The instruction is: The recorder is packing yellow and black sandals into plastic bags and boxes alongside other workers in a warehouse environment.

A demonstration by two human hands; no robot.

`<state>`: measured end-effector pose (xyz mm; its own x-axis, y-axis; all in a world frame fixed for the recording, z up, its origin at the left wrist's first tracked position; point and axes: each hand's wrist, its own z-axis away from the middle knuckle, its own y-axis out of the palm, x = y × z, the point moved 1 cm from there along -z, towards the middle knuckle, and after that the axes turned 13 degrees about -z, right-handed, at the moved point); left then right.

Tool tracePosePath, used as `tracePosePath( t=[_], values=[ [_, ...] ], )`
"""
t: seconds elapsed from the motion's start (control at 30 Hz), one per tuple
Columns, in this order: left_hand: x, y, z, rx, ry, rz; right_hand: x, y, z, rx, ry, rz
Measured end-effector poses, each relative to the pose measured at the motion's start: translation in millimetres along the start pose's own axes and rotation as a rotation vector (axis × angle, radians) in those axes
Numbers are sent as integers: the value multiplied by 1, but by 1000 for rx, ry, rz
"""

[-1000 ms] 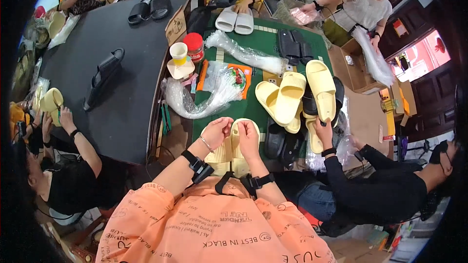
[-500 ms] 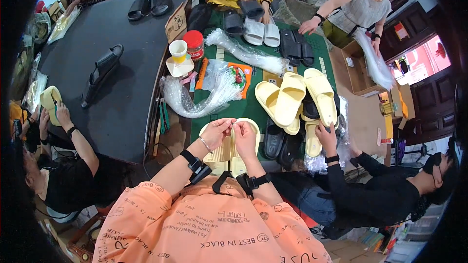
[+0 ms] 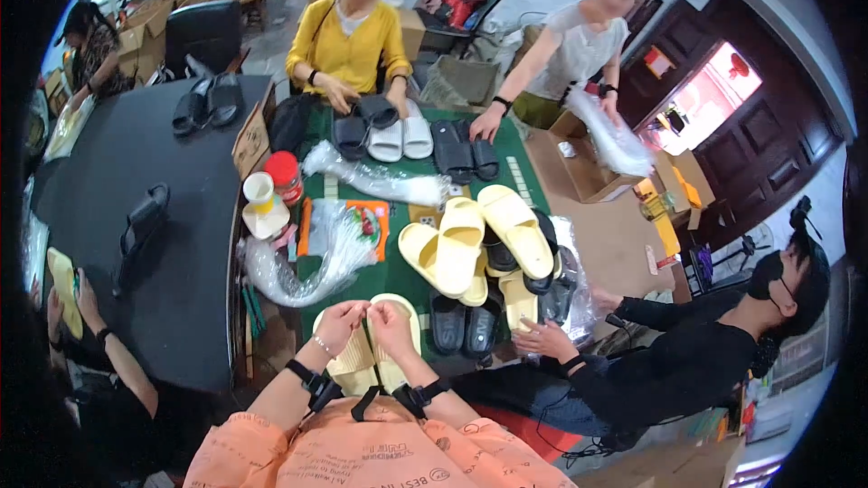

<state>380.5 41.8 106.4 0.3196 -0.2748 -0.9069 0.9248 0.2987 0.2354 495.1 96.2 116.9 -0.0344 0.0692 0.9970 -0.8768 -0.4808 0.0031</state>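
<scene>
From my feed I see both forearms coming up from the lower edge in orange sleeves, each with a black band at the wrist, bent in so the hands meet close to the chest. My left hand [image 3: 339,325] and right hand [image 3: 391,323] are side by side, fingers curled down over the toe ends of a pair of pale yellow slippers [image 3: 362,363]; each hand is clamped on one slipper, and the two slippers are pressed together sole to sole or side by side, I cannot tell which. The pair sits at the near edge of the green table [image 3: 380,276], just in front of my body.

Just left of my left hand lies a bundle of clear plastic bags [image 3: 303,267], loosely heaped, with an orange packet [image 3: 375,221] partly under it. Beyond that stand a red-lidded jar [image 3: 285,176] and a paper cup [image 3: 259,192]. To the right of my hands a heap of yellow slippers [image 3: 470,244] rests on top of black slippers [image 3: 461,325], and another person's hand [image 3: 542,341] lies on that heap.

Farther back, a cardboard box [image 3: 579,172] stands open beside the table; I cannot tell what is in it. A person in yellow [image 3: 348,45] handles black and white slippers [image 3: 389,131] at the far end
</scene>
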Motion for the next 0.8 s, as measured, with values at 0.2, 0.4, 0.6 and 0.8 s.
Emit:
tracePosePath(
  t=[0.2,0.4,0.6,0.8],
  values=[
    [-1,4,-2,41,-8,50,3,-5,1,-23,-50,-22],
    [-3,5,-1,29,22,-7,-1,-6,0,-40,-52,-74],
    [-2,4,-2,36,19,-40,9,-6,3,-27,16,-50],
    [-1,7,-4,22,18,-35,17,-8,5,-50,18,-2]
  ],
)
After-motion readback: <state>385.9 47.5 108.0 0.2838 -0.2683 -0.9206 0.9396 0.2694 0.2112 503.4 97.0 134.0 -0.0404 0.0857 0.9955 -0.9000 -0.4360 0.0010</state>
